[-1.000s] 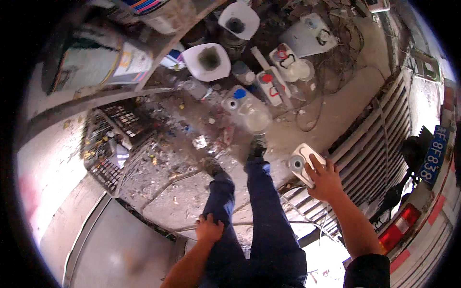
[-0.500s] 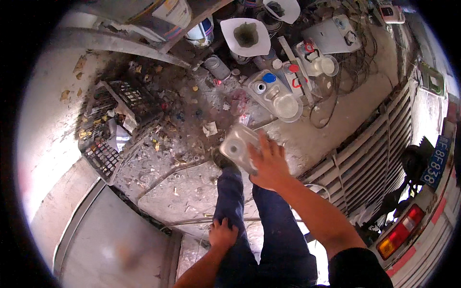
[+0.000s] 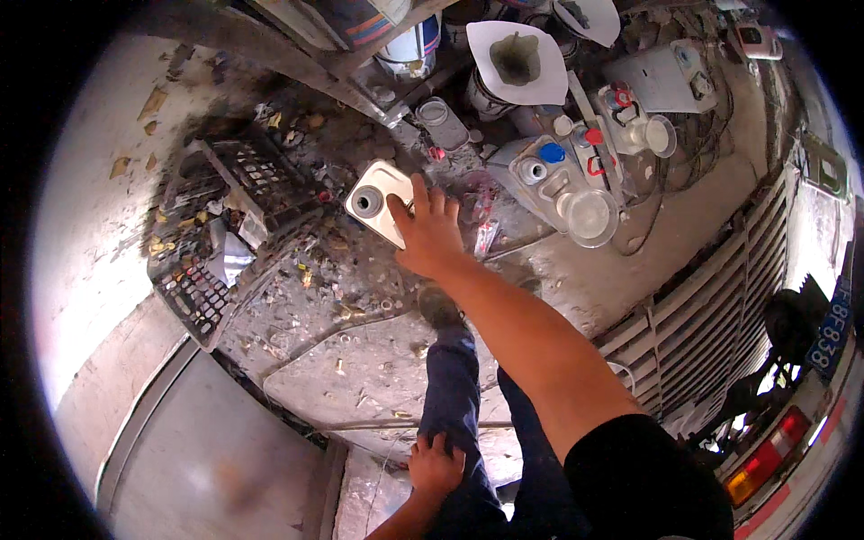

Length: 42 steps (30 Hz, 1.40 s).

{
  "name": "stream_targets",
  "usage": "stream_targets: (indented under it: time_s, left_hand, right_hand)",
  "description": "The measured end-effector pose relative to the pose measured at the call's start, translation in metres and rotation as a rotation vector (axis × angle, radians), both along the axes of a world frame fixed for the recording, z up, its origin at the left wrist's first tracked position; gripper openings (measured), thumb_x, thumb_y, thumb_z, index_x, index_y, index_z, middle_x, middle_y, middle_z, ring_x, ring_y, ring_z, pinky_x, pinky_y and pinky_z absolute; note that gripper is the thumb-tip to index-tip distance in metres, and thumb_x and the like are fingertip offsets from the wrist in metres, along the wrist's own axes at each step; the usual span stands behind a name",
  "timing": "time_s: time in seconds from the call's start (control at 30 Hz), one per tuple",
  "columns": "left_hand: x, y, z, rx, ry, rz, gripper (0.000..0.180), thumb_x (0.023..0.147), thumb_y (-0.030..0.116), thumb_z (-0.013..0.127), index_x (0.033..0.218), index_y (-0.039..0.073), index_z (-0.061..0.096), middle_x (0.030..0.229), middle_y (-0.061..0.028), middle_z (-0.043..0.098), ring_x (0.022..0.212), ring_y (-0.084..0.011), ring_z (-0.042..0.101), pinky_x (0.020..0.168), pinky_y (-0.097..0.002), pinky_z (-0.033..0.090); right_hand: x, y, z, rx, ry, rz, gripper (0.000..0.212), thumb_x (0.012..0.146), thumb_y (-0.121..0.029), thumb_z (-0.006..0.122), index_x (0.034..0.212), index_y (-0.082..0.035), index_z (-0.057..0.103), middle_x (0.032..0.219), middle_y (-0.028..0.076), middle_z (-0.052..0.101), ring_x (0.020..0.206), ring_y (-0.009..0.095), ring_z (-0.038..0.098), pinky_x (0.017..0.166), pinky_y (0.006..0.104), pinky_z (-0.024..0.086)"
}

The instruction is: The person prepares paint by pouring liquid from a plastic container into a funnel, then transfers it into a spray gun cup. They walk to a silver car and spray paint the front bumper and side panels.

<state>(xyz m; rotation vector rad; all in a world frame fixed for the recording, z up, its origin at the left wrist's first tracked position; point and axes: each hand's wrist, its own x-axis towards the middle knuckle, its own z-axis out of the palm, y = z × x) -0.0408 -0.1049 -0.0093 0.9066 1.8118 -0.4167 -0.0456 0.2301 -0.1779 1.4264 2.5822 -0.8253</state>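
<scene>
My right hand reaches far forward and grips a rectangular can, with fingers over its pale top. A round grey neck with a dark opening shows at the can's left end; the rest of its body is mostly hidden. My left hand lies on my left trouser leg, fingers somewhat spread and holding nothing. Just beyond the held can stands an open grey tin. To its right sits a jug with a blue cap, and a clear cup rests on top of it.
Broken black crates and litter lie at left. A bucket with a paper strainer stands at the back. More jugs and cables are at the right, beside a slatted grille and a vehicle's tail light. A grey panel fills the lower left.
My right hand has carried the can forward and left, from above my feet to near the crates and the grey tin. My left hand stays on my leg. The view has shifted slightly.
</scene>
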Motion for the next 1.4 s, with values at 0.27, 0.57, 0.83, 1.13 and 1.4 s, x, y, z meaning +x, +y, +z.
stream_targets:
  time_s: [0.27, 0.57, 0.83, 1.13, 1.4]
  left_hand:
    - [-0.004, -0.013, -0.009, 0.072, 0.003, -0.011, 0.047, 0.077, 0.036, 0.057, 0.115, 0.008, 0.061, 0.115, -0.0229, 0.053, 0.104, -0.0409, 0.053, 0.088, -0.0506, 0.044]
    - [-0.006, -0.010, -0.008, 0.088, -0.019, -0.008, 0.046, 0.077, 0.035, 0.057, 0.113, 0.008, 0.061, 0.115, -0.0228, 0.053, 0.102, -0.0414, 0.054, 0.087, -0.0502, 0.045]
    - [-0.007, -0.008, -0.008, 0.071, 0.007, -0.035, 0.043, 0.077, 0.035, 0.058, 0.111, 0.008, 0.061, 0.115, -0.0229, 0.052, 0.100, -0.0424, 0.054, 0.084, -0.0511, 0.046]
    - [-0.010, -0.005, -0.002, 0.140, 0.011, 0.028, 0.043, 0.074, 0.033, 0.060, 0.111, 0.009, 0.061, 0.114, -0.0218, 0.053, 0.097, -0.0408, 0.055, 0.080, -0.0519, 0.047]
    - [-0.009, -0.020, -0.008, 0.143, 0.012, 0.042, 0.043, 0.076, 0.033, 0.059, 0.111, 0.009, 0.061, 0.116, -0.0221, 0.053, 0.100, -0.0411, 0.054, 0.082, -0.0516, 0.046]
  right_hand:
    - [0.018, 0.005, -0.017, -0.021, 0.047, 0.003, 0.086, 0.061, -0.035, 0.077, 0.137, -0.018, 0.039, 0.144, 0.024, 0.017, 0.126, 0.047, 0.027, 0.096, 0.0596, 0.029]
    - [0.041, 0.008, -0.013, -0.026, 0.110, 0.036, 0.080, 0.059, -0.031, 0.078, 0.131, -0.019, 0.046, 0.144, 0.023, 0.020, 0.127, 0.045, 0.027, 0.099, 0.0597, 0.028]
    - [0.061, 0.007, -0.029, -0.013, 0.133, -0.015, 0.078, 0.057, -0.034, 0.077, 0.128, -0.019, 0.050, 0.144, 0.022, 0.021, 0.125, 0.046, 0.030, 0.097, 0.0608, 0.029]
    - [0.057, 0.010, -0.031, 0.075, 0.097, 0.034, 0.075, 0.058, -0.034, 0.077, 0.127, -0.023, 0.050, 0.144, 0.020, 0.019, 0.127, 0.046, 0.025, 0.100, 0.0608, 0.024]
    - [0.032, -0.036, -0.033, 0.079, 0.082, -0.076, 0.080, 0.058, -0.034, 0.078, 0.130, -0.020, 0.045, 0.145, 0.021, 0.016, 0.128, 0.045, 0.025, 0.100, 0.0607, 0.026]
